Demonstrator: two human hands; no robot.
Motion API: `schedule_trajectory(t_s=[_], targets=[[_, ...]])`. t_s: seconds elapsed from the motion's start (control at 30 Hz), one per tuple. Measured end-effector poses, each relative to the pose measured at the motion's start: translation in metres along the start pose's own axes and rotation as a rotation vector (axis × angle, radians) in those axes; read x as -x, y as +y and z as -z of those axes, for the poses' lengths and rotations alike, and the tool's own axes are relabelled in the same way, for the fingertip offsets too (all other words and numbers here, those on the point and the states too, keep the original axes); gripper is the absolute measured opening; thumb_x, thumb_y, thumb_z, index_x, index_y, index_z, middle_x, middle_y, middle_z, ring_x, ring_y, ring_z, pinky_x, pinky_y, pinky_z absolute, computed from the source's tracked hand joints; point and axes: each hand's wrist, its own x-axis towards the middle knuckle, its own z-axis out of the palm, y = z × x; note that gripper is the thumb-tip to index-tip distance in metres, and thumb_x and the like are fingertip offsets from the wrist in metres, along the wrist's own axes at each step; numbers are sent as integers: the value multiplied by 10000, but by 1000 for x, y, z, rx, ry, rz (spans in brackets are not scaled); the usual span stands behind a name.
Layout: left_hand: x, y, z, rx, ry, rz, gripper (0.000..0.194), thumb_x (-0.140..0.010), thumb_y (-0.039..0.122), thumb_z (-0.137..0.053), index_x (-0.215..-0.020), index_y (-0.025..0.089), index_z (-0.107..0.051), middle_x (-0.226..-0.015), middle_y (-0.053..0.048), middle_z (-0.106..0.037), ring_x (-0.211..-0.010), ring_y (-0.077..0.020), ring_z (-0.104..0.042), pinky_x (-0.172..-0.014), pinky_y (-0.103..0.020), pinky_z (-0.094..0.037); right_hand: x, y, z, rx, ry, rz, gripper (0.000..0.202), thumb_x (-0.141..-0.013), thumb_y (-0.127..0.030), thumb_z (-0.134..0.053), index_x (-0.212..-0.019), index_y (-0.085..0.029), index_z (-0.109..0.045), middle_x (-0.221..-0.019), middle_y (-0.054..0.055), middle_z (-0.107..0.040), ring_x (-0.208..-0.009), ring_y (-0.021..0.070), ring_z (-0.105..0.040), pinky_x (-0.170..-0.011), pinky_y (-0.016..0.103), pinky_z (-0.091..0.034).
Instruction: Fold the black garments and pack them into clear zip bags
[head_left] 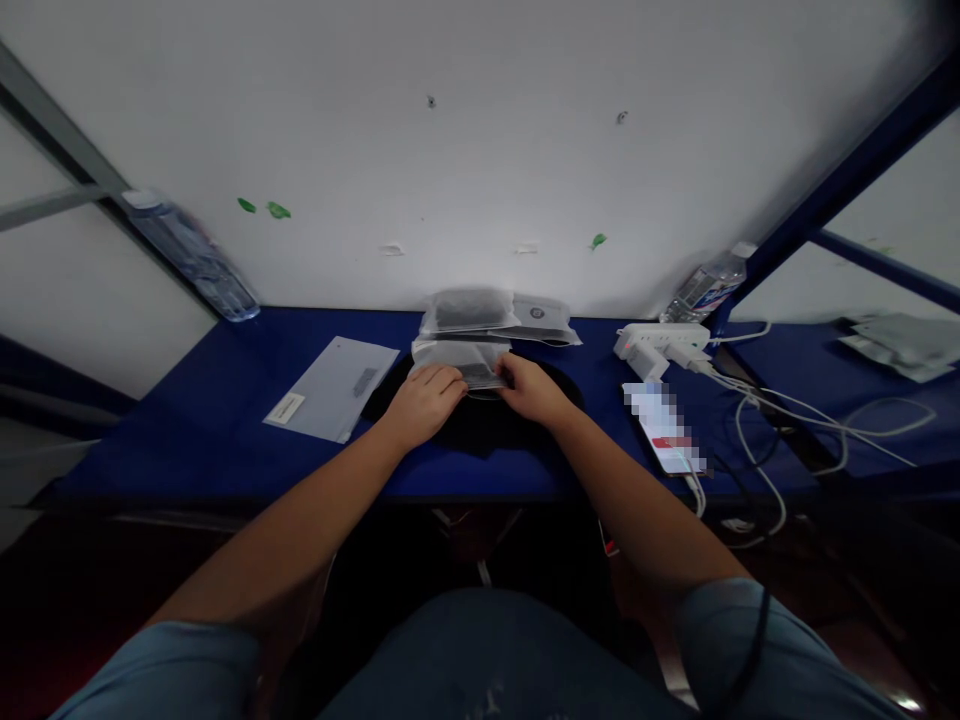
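A translucent pouch (pixel 461 354) with something dark inside lies over a black cloth-like item (pixel 487 428) at the middle of the blue table. My left hand (pixel 429 402) rests on the pouch's near left edge, fingers together and bent over it. At the near right edge my right hand (pixel 531 388) pinches the pouch between thumb and fingers. Just behind are more packed pouches, one greyish (pixel 469 310) and one with a round dark mark (pixel 537 313). Left of my hands lies a flat translucent bag (pixel 337 385) with a white label.
The blue table (pixel 202 430) meets a white wall. At right are a power strip (pixel 667 335) with plugs, a lit phone (pixel 664 425) and white cables (pixel 780 410). Plastic bottles stand leaning at left (pixel 195 260) and right (pixel 709 285).
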Motion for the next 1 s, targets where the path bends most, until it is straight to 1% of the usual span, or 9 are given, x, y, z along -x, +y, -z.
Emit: schedule_trajectory(t_s=[0.17, 0.27, 0.37, 0.53, 0.63, 0.73, 0.83, 0.93, 1.0], targets=[[-1, 2, 0, -15, -7, -1, 192, -1014, 219, -506, -947, 183, -682, -951, -72, -690, -912, -221, -634, -829, -379, -493, 3, -5, 2, 125, -27, 49, 210, -785, -162, -634, -973, -211, -553, -918, 41, -664, -784, 200, -599, -686, 299, -449], [-2, 4, -1, 2, -7, -38, 176, -1009, 207, -511, -967, 171, -678, -961, -76, -689, -920, -223, -627, -827, -374, -493, 1, -17, 1, 341, -22, -39, 166, -787, -121, -624, -915, -216, -577, -907, 75, -689, -784, 227, -624, -646, 309, -430], [-3, 5, -3, 44, -9, -47, 179, -1008, 202, -507, -970, 165, -678, -969, -84, -687, -925, -223, -626, -838, -380, -495, -3, -32, 0, 523, -46, -150, 119, -857, -123, -560, -924, -208, -607, -929, 104, -708, -781, 233, -649, -639, 311, -417], [-3, 4, -5, 49, -15, -21, 181, -1010, 209, -503, -967, 164, -673, -971, -90, -681, -926, -226, -628, -846, -386, -499, -5, -41, 0, 599, -136, -213, 153, -917, -175, -509, -1018, -186, -623, -988, 113, -703, -843, 252, -657, -718, 329, -437], [-2, 4, -4, 17, -20, -7, 172, -1008, 208, -506, -976, 170, -671, -973, -88, -679, -926, -227, -628, -847, -386, -499, 0, -37, 3, 575, -73, -114, 201, -903, -268, -580, -1071, -163, -617, -1067, 142, -670, -959, 290, -615, -812, 369, -444], [-1, 4, -4, -19, -4, 18, 162, -1002, 214, -516, -980, 173, -671, -976, -86, -679, -927, -233, -626, -853, -389, -495, 5, -34, 5, 541, 6, 133, 364, -874, -361, -662, -1166, -153, -599, -1182, 163, -613, -1079, 319, -535, -923, 418, -409], [-2, 5, -4, -57, 15, 30, 161, -995, 222, -522, -998, 166, -673, -994, -95, -682, -925, -246, -623, -848, -399, -490, 5, -37, 3, 561, -31, 331, 349, -885, -378, -679, -1160, -175, -607, -1168, 139, -612, -1061, 310, -506, -920, 432, -378], [-3, 6, -4, -73, 17, 32, 168, -989, 213, -517, -1012, 161, -675, -1005, -104, -687, -925, -255, -619, -855, -411, -483, 0, -40, -4, 631, -20, 340, 181, -940, -311, -615, -1061, -177, -630, -1056, 120, -640, -984, 292, -503, -858, 423, -366], [-3, 6, -4, -80, 16, 39, 172, -986, 208, -514, -1006, 161, -677, -1003, -107, -686, -921, -257, -617, -856, -413, -481, -3, -39, -10, 653, 6, 347, 134, -980, -262, -545, -1011, -173, -640, -1000, 113, -650, -943, 276, -500, -832, 410, -363]])
